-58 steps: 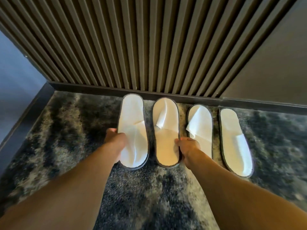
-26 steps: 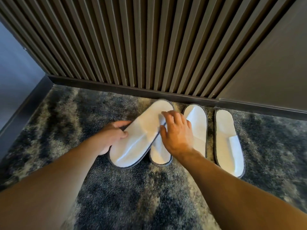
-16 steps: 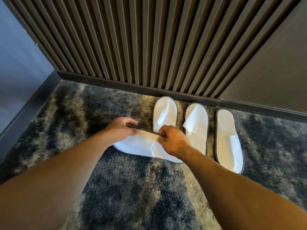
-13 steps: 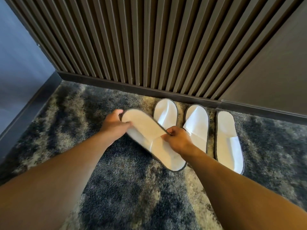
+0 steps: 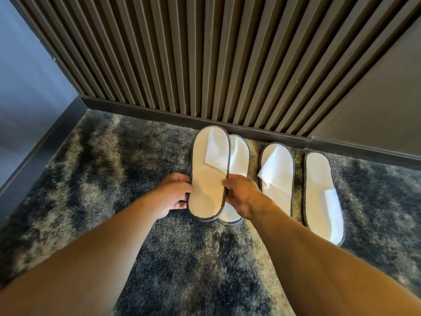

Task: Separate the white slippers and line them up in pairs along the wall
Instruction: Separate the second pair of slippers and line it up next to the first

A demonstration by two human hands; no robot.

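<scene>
Forearms: two bare forearms reach forward from the bottom edge over the carpet, which is mottled dark grey and beige.
Left hand: at the left edge of the held slipper, near its heel half; its fingers are curled against the grey trim, some tucked beneath the sole.
Right hand: at the right edge of the same slipper, thumb on the white upper face, the other fingers closed under the rim.
Held slipper: white with grey piping, gripped between both hands, long axis pointing toward the wall, the open strap lying toward the far end. It overlaps the left side of the slipper beneath it; whether it touches that one cannot be told.
Second slipper: flat on the carpet, partly covered by the held one, its right side and both ends showing.
Third slipper: just beside to the right, flat, with a folded white strap across its far half.
Fourth slipper: rightmost, apart from the third by a narrow strip of carpet, its strap toward the near end.
Skirting: a dark strip running along the carpet's far edge, the slipper tips near it.
Wall: vertical brown slats, with a plain dark panel to the right and a pale blue-grey surface on the left.
</scene>
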